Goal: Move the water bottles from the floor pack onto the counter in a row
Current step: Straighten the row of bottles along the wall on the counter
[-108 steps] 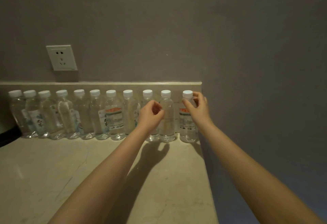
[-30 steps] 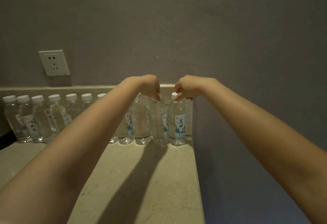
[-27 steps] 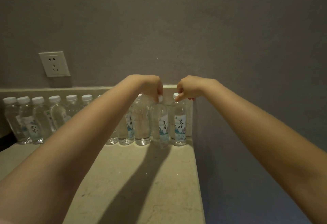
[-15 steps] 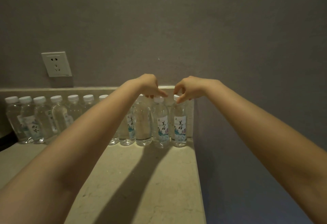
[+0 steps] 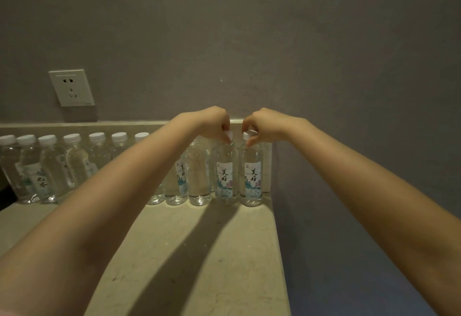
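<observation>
My left hand [image 5: 212,122] pinches the white cap [image 5: 228,134] of the second bottle from the right [image 5: 225,178], fingers [image 5: 225,127] curled down over it. My right hand [image 5: 264,123] pinches the top of the end bottle [image 5: 252,178] the same way. Both bottles stand upright, side by side, at the right end of the row of water bottles [image 5: 74,166] lining the back of the worktop [image 5: 199,253]. A wall socket [image 5: 71,87] sits above the row's left part.
</observation>
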Demonstrator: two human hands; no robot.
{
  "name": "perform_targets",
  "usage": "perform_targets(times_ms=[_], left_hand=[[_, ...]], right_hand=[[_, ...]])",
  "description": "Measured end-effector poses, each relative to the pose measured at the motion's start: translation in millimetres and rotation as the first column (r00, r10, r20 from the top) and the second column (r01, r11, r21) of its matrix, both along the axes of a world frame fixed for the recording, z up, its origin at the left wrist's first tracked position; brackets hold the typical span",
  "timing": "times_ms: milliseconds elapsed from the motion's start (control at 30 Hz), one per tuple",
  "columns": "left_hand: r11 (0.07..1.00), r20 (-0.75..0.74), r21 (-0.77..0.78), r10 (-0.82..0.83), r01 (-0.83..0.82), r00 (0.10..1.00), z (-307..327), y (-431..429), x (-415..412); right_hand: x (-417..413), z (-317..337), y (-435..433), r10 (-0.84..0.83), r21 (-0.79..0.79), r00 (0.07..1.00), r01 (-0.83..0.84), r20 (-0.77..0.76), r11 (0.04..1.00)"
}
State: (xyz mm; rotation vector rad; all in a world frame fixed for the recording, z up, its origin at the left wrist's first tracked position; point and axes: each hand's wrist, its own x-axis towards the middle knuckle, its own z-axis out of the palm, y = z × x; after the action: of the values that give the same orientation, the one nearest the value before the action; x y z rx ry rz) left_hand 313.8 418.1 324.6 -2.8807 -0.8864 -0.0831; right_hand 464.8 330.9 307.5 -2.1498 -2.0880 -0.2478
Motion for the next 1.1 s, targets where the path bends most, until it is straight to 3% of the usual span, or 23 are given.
perform_targets(times_ms=[233, 367, 533, 633, 833, 1100], left_hand=[[1.000, 0.089, -0.016, -0.006, 0.008, 0.996, -7.5, 3.5, -9.1], [0.997, 0.190, -0.080, 0.032, -0.017, 0.981, -9.2, 5.8, -31.7], [0.990, 0.489, -0.104, 0.138, -0.100, 0.861, 6.3, 17.8, -87.0], [0.981, 0.565, -0.119, 0.193, -0.152, 0.802, 10.1, 33.4, -116.3], [0.980, 0.464, -0.129, 0.197, -0.154, 0.864, -1.6, 68.8, -139.8], [0.997, 0.212, 0.018, 0.071, -0.077, 0.975, -10.1, 83.1, -121.9]], right_hand=[[-4.1, -5.6, -8.7, -0.027, 0.029, 0.999, 0.028, -0.033, 0.999], [-11.2, -0.4, -16.5, -0.085, 0.076, 0.995, 0.081, 0.044, 0.994], [-50.4, 14.2, -4.6, 0.025, 0.196, 0.992, -0.049, 0.126, 0.979], [-82.2, 19.2, 14.6, 0.073, 0.178, 0.990, -0.094, 0.123, 0.979], [-123.1, 14.5, 52.9, -0.011, 0.052, 0.995, 0.005, 0.102, 0.999], [-135.5, 19.5, 69.8, -0.173, -0.130, 0.975, 0.191, 0.138, 0.973]])
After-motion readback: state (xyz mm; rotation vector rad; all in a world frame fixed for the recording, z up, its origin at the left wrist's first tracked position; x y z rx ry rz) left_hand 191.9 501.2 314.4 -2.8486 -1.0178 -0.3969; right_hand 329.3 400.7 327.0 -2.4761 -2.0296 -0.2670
